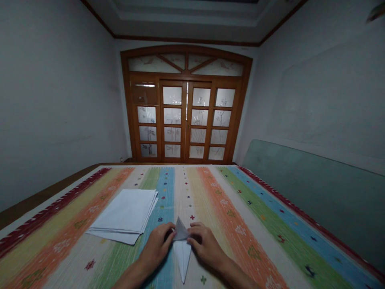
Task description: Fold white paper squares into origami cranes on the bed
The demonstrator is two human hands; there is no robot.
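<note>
A sheet of folded paper (182,257) lies between my hands near the front of the table. It is a narrow kite-like shape, white below with a grey triangular part at the top, and its lower point faces me. My left hand (161,241) pinches its left edge where grey meets white. On the opposite edge, my right hand (204,243) grips it with thumb and fingers. Left of my hands rests a stack of white paper sheets (124,210), its edges slightly out of line.
A striped, patterned tablecloth (240,228) covers the table. Along the right side stands a pale green panel (300,180). Wooden doors with glass panes (186,116) stand beyond the table's far edge, between white walls.
</note>
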